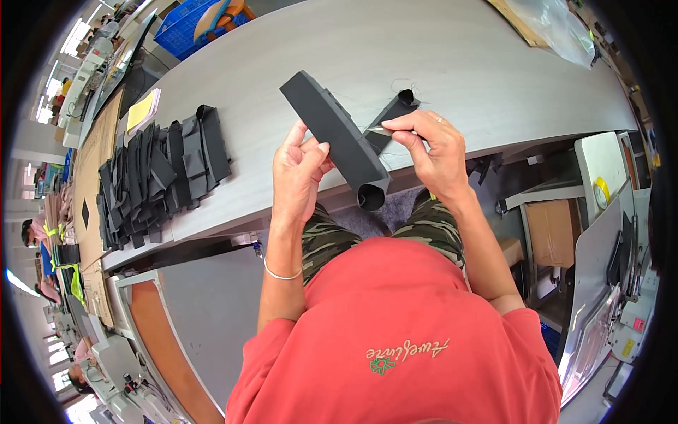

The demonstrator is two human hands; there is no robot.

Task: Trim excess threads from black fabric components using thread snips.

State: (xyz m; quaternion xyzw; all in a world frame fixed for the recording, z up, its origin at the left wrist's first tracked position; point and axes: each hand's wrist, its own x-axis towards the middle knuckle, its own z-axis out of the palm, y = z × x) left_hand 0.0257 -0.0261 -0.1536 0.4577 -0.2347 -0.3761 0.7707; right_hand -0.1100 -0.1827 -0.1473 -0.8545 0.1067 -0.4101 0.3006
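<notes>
My left hand (302, 166) grips a long black fabric tube (332, 131), boxy in shape, by its left side. The tube is held up slantwise over the table's near edge, and its open lower end faces me. To its right my right hand (434, 148) is closed in a pinch, thumb against forefinger. Something thin and pale shows at those fingertips, close to the tube's side, too small to name. Another black fabric piece (397, 108) lies on the table just beyond my right fingertips, with loose threads around it.
A heap of similar black pieces (162, 169) lies on the grey table (438, 42) at the left, with yellow paper (143, 112) behind it. A blue crate (180, 32) stands at the far left, clear plastic (554, 28) at the far right. Below right is a cardboard box (552, 233).
</notes>
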